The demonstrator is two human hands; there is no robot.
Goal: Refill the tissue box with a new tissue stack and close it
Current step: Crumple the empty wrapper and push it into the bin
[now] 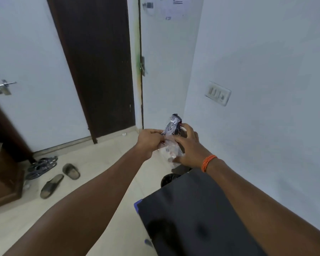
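We have both hands up at 12 o'clock: left hand [149, 140] and right hand [189, 147] pinching a plastic-wrapped tissue pack [171, 141] between them, above the dark table [183, 218]. Sandals [52, 185] at 9 o'clock on floor.

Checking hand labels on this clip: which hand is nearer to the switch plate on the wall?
Right. The right hand, holding the plastic-wrapped pack, sits below and left of the switch plate; the left hand grips the pack's other side, farther left.
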